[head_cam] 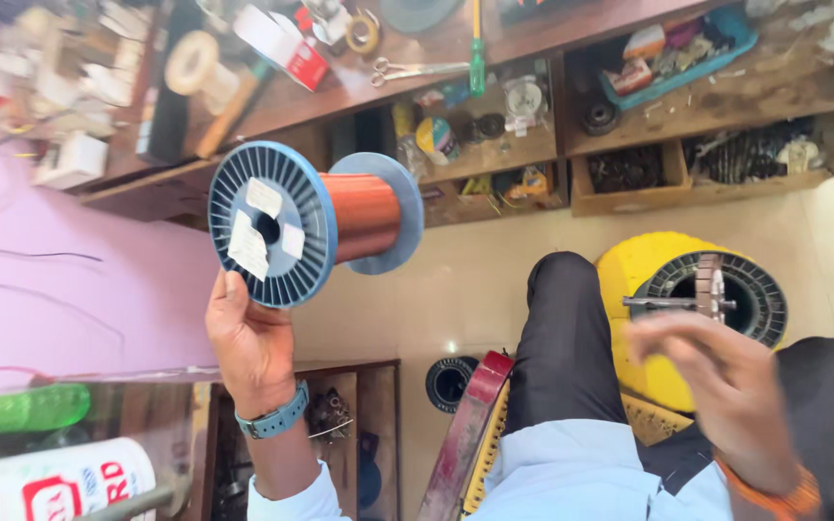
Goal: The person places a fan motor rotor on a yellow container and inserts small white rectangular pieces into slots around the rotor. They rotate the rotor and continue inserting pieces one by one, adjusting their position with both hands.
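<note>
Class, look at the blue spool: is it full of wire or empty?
Wound but not full: copper wire covers the core of the blue spool, well below the flange rims, in the left hand.

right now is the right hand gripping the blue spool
No, the left hand holds the blue spool; the right hand is apart and empty.

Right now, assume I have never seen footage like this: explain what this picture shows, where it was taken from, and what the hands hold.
There is no machine here. A person wears one camera on the head, so you look down at their own two bare hands and dark-trousered knees.

The left hand, with a blue wristband, grips the rim of a blue plastic spool wound with copper-coloured wire and holds it up. The right hand, blurred, is open and holds nothing I can make out; it hovers near a yellow round object with a black ribbed ring on the floor.

Beyond stands a cluttered wooden workbench carrying scissors, a green-handled screwdriver and tape rolls, with open compartments of small parts.
</note>
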Demonstrator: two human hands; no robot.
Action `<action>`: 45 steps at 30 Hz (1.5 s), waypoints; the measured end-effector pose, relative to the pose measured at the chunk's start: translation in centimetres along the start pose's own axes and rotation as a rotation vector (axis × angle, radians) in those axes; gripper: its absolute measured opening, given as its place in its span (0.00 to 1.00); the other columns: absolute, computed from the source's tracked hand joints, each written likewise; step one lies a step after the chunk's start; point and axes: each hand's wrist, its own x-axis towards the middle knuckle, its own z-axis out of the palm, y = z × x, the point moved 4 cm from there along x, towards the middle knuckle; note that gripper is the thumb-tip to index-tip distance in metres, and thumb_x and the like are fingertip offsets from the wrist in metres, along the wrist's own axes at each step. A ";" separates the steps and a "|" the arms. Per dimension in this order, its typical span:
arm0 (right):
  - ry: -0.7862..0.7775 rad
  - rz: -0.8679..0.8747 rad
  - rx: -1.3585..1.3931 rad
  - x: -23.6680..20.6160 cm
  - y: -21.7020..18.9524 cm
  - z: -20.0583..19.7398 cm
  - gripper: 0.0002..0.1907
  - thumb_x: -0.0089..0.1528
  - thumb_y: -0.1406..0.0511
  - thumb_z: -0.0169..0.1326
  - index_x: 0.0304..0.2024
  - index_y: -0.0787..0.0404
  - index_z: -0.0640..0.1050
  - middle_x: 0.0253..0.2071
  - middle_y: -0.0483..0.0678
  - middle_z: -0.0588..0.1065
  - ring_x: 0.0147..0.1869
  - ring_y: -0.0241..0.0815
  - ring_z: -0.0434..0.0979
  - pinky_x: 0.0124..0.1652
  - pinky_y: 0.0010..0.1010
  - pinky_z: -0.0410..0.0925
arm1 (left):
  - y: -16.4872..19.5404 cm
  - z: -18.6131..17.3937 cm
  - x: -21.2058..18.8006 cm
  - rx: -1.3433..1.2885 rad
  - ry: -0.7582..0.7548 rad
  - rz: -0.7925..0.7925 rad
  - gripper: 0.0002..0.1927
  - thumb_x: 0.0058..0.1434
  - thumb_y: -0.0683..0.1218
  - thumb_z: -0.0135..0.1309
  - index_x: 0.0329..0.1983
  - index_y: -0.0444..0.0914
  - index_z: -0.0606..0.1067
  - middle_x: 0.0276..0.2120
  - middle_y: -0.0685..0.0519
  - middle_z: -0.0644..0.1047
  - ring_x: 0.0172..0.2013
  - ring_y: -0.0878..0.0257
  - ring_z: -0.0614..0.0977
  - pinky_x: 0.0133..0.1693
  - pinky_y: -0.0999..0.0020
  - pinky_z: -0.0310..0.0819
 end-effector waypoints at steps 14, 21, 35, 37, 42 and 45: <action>-0.155 -0.370 0.578 7.6 1.6 4.3 0.27 0.69 0.66 0.52 0.69 0.61 0.61 0.75 0.50 0.58 0.58 0.38 0.75 0.54 0.35 0.72 | 3.4 9.0 -13.3 -0.064 -0.062 -0.048 0.25 0.73 0.45 0.45 0.71 0.29 0.65 0.67 0.43 0.71 0.65 0.51 0.73 0.66 0.47 0.65; -0.459 -0.440 0.488 2.5 -1.5 0.1 0.35 0.71 0.56 0.51 0.76 0.51 0.52 0.70 0.48 0.66 0.43 0.31 0.76 0.38 0.24 0.73 | 0.8 13.5 -17.3 -0.186 -0.240 -0.250 0.26 0.78 0.45 0.44 0.75 0.28 0.64 0.69 0.38 0.69 0.67 0.46 0.72 0.64 0.43 0.61; -0.191 0.113 0.351 -11.3 9.0 -9.8 0.26 0.72 0.48 0.41 0.36 0.62 0.75 0.22 0.38 0.62 0.25 0.29 0.60 0.25 0.21 0.54 | -7.2 24.3 -17.1 -0.696 -0.415 -0.449 0.21 0.82 0.41 0.45 0.73 0.26 0.65 0.62 0.36 0.75 0.62 0.49 0.78 0.62 0.55 0.74; -0.159 0.101 0.294 -11.4 9.7 -9.2 0.26 0.72 0.48 0.40 0.36 0.62 0.75 0.22 0.38 0.62 0.25 0.29 0.59 0.25 0.22 0.54 | -9.6 27.0 -18.2 -0.707 -0.432 -0.488 0.18 0.84 0.40 0.44 0.73 0.30 0.66 0.63 0.41 0.76 0.61 0.53 0.79 0.63 0.58 0.73; -0.053 0.267 0.060 -13.6 11.0 -12.9 0.24 0.72 0.50 0.42 0.32 0.61 0.74 0.21 0.40 0.63 0.25 0.30 0.61 0.27 0.24 0.58 | -17.8 33.4 -22.1 -0.472 -0.453 -0.747 0.18 0.74 0.42 0.45 0.64 0.29 0.69 0.58 0.43 0.77 0.59 0.53 0.78 0.63 0.52 0.71; 0.189 0.152 -0.004 -19.6 9.2 -20.1 0.24 0.72 0.51 0.42 0.28 0.59 0.68 0.24 0.38 0.61 0.27 0.29 0.60 0.28 0.25 0.59 | -22.3 36.6 -24.4 -0.518 -0.551 -0.932 0.19 0.72 0.42 0.45 0.63 0.28 0.69 0.57 0.41 0.78 0.56 0.51 0.80 0.57 0.54 0.75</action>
